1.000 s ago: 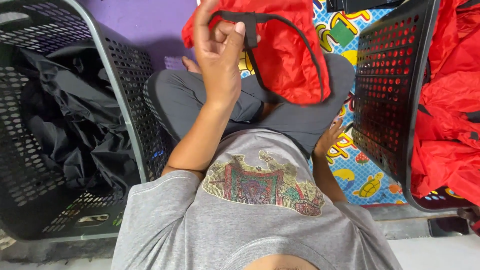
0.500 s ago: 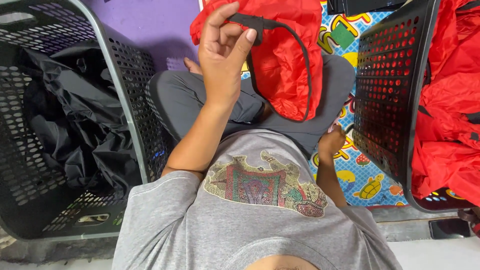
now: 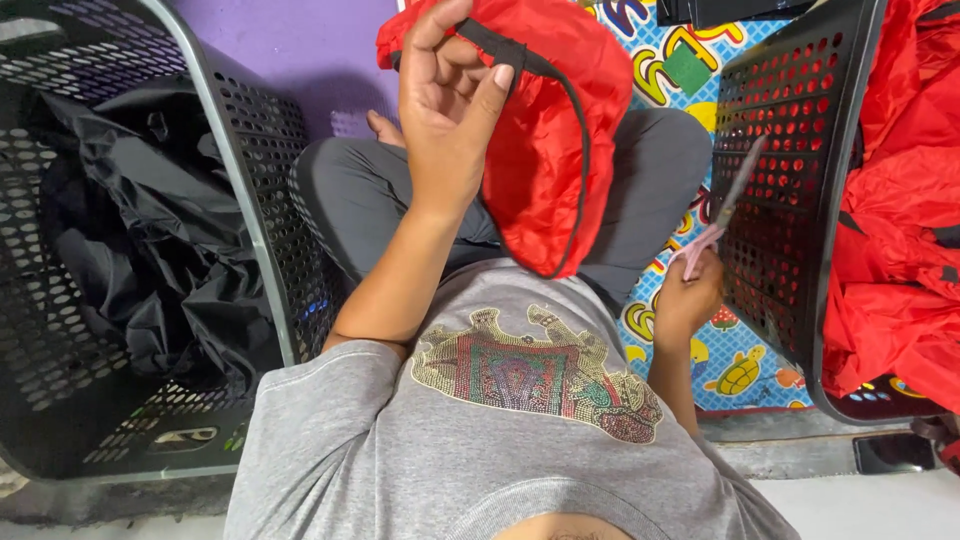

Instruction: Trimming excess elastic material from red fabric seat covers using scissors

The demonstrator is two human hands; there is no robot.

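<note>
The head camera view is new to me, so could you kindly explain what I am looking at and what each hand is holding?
The picture comes from a camera worn on a person's head, looking straight down, so you see their grey shirt and crossed legs as they sit on a colourful patterned mat. There is no machine, only two bare hands. The left hand is raised and pinches the black trim of a red fabric piece, which hangs in front of the body. The right hand is low beside the knee and grips pink-handled scissors, blades pointing up. On the person's left stands a black perforated basket holding black fabric; on their right, another basket holds red fabric.
</note>
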